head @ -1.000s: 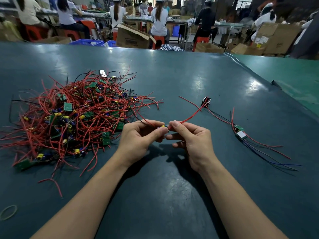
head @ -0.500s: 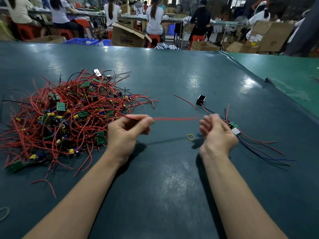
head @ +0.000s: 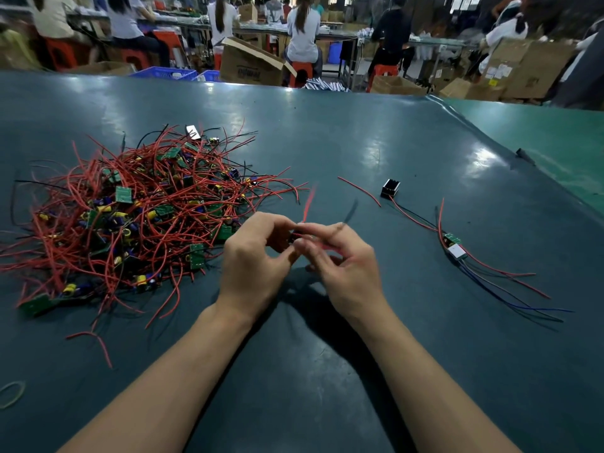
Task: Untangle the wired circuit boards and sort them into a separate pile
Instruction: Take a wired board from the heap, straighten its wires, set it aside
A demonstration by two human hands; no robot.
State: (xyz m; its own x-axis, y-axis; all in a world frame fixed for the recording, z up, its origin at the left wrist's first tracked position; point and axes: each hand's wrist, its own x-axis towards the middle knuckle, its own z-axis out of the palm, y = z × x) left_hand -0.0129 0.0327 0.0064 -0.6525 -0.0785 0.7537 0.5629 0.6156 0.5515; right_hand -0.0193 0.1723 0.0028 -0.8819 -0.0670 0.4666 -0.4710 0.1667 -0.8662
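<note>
on the dark teal table (head: 294, 371) a rubber band (head: 11, 393) lies near the left edge. the left hand (head: 251, 259) and right hand (head: 346, 266) meet above it, both pinching a blurred red wire (head: 307, 204). the tangled pile (head: 130, 217) is at left, the sorted boards (head: 454, 245) at right. far behind, workers (head: 302, 27) sit among cardboard boxes (head: 248, 63).

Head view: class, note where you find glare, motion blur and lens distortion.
Head view: glare patches shine on the table; the red wire above both hands is motion-blurred; the table's far edge bows, a wide-angle effect; the background workers look soft.
</note>
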